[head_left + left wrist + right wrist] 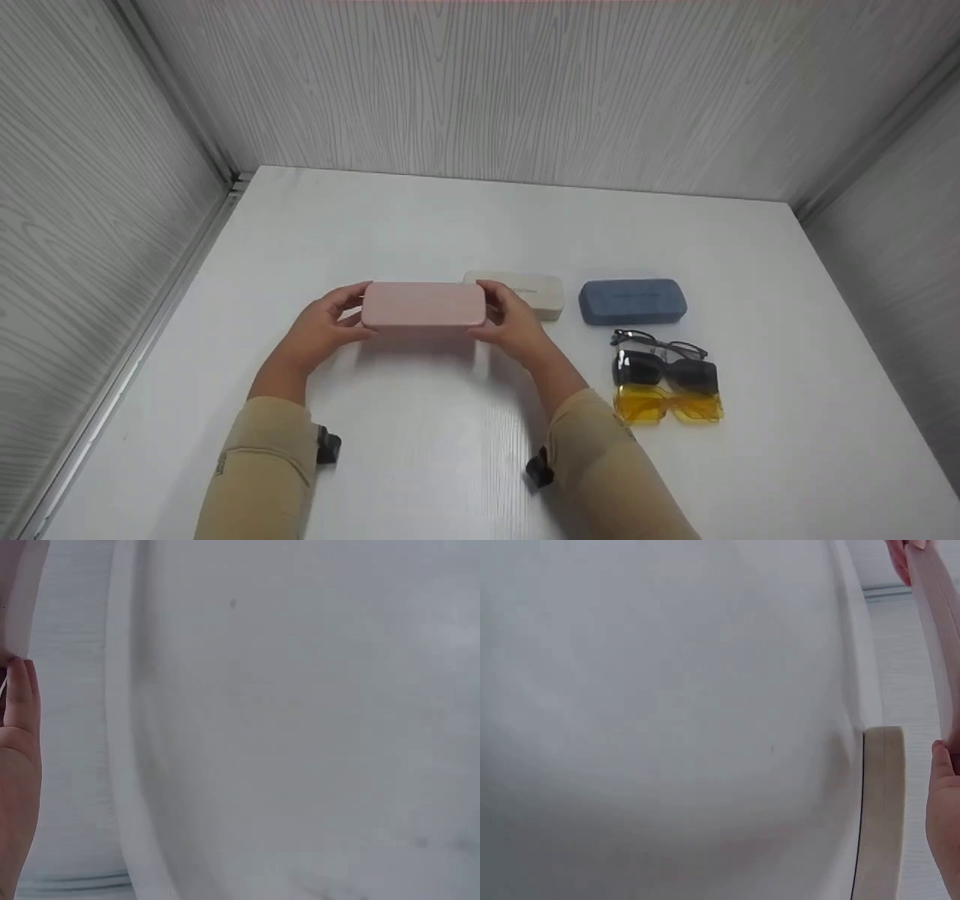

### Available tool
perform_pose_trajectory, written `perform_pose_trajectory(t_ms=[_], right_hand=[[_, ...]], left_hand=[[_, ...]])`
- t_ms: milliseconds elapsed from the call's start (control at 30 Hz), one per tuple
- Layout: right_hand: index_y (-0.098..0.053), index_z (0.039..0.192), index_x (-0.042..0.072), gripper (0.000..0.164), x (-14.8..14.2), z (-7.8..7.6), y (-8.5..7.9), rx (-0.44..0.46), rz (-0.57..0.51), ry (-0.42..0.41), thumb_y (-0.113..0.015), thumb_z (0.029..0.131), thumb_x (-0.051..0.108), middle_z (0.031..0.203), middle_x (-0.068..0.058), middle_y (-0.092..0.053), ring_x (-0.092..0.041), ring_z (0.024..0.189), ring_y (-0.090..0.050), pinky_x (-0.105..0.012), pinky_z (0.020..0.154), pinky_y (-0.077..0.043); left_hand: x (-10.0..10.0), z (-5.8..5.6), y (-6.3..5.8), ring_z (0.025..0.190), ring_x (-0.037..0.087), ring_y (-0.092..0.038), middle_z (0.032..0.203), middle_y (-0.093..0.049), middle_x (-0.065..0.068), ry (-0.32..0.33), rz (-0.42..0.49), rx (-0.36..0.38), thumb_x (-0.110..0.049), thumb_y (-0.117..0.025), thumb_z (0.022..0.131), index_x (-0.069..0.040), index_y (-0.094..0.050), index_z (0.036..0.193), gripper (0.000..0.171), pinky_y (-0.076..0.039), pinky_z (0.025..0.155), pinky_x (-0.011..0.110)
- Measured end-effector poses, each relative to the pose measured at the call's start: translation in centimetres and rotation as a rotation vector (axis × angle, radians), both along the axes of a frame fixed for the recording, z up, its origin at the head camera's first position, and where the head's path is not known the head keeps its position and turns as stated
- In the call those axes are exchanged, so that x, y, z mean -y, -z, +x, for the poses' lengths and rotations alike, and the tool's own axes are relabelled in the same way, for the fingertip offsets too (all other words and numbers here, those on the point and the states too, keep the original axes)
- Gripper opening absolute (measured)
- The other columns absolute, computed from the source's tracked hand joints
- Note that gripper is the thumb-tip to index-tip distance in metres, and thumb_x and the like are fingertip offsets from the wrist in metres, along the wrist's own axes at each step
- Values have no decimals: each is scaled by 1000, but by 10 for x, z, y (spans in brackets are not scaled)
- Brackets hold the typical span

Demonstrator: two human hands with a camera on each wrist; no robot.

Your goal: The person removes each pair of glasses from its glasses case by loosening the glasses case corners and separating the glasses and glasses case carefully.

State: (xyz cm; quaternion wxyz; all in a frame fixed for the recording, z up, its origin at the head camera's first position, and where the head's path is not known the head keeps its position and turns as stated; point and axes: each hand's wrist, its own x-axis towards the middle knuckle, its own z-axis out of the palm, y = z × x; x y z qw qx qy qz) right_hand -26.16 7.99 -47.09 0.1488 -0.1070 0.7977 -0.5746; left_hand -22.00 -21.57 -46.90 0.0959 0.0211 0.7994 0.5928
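Both hands hold a closed pink glasses case (424, 304) by its two short ends, raised a little over the white table with a shadow beneath it. At its left end, my left hand (319, 330) pinches it between thumb and fingers. My right hand (519, 327) grips the opposite end the same way. In the left wrist view, only part of the left hand (21, 765) and a corner of the case (22, 600) show. The right wrist view has the right hand (946, 817) at the lower end of the case (936, 630).
Behind the right hand lies a cream glasses case (544, 294), partly covered. A blue glasses case (634, 301) is to its right. Below that are clear glasses (660, 343), dark sunglasses (666, 371) and yellow-tinted glasses (667, 406) in a column. Grey wood-grain panels (480, 90) surround the table (420, 465).
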Motion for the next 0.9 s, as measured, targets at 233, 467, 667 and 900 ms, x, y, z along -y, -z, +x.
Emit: perform_pose_trajectory(t_ms=[233, 467, 667, 900], right_hand=[[-39, 137, 12, 76, 29, 3, 2, 31, 38, 42, -76, 72, 5, 136, -1, -44, -12, 127, -38, -23, 104, -33], [-40, 137, 12, 78, 40, 5, 14, 27, 124, 41, -77, 69, 9, 137, -1, -44, -13, 128, -38, -26, 107, -31], [-37, 140, 16, 80, 45, 7, 22, 21, 183, 49, -77, 71, 10, 141, 0, -41, -12, 131, -33, -28, 109, -26], [-33, 143, 20, 80, 54, 14, 25, 45, 313, 49, -75, 75, 15, 143, 4, -37, -10, 133, -29, -28, 110, -23]], left_hand=[[16, -2, 8, 133, 17, -29, 143, -34, 3, -54, 35, 114, -9, -74, 74, -17, -33, 142, 80, -36, 104, 30], [22, 0, 21, 133, 22, -29, 144, -34, 4, -90, -20, 201, -13, -76, 71, -21, -33, 142, 83, -34, 105, 36], [24, 1, 27, 133, 23, -31, 143, -36, 5, -85, -76, 207, -13, -76, 72, -22, -34, 141, 82, -31, 107, 40], [28, 4, 28, 132, 28, -32, 142, -37, 7, -63, -215, 206, -13, -73, 75, -20, -31, 143, 80, -25, 109, 45]])
